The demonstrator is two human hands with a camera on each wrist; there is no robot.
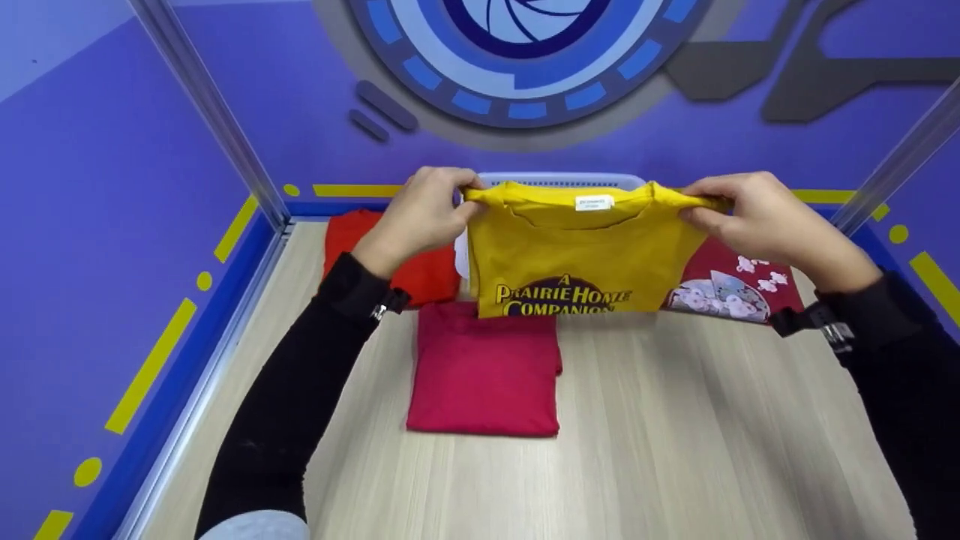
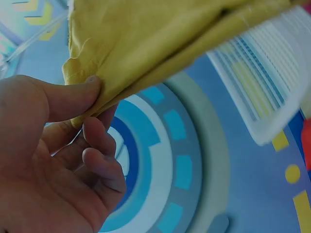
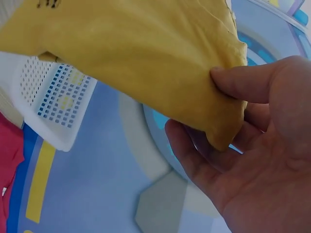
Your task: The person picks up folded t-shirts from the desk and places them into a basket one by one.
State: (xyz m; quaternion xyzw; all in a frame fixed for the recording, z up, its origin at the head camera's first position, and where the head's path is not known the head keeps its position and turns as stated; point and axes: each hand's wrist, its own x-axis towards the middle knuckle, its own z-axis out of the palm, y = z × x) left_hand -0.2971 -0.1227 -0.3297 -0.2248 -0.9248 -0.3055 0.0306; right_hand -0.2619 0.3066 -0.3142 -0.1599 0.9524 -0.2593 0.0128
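Observation:
A yellow T-shirt [image 1: 570,255] with printed lettering and a white neck label hangs above the table, stretched between both hands. My left hand [image 1: 427,214] pinches its left shoulder corner between thumb and fingers; in the left wrist view the thumb presses the yellow cloth [image 2: 131,48] against the index finger. My right hand [image 1: 757,221] pinches the opposite shoulder, as the right wrist view also shows with the cloth [image 3: 160,63] between thumb and fingers. Below the shirt, a folded crimson garment [image 1: 486,375] lies flat on the table.
Behind the yellow shirt stands a white perforated basket [image 1: 562,180], mostly hidden. A bright red garment [image 1: 431,274] lies to its left, and a dark red one with a floral print [image 1: 727,289] to its right. Blue-purple panels [image 1: 262,90] wall in the wooden table [image 1: 675,450].

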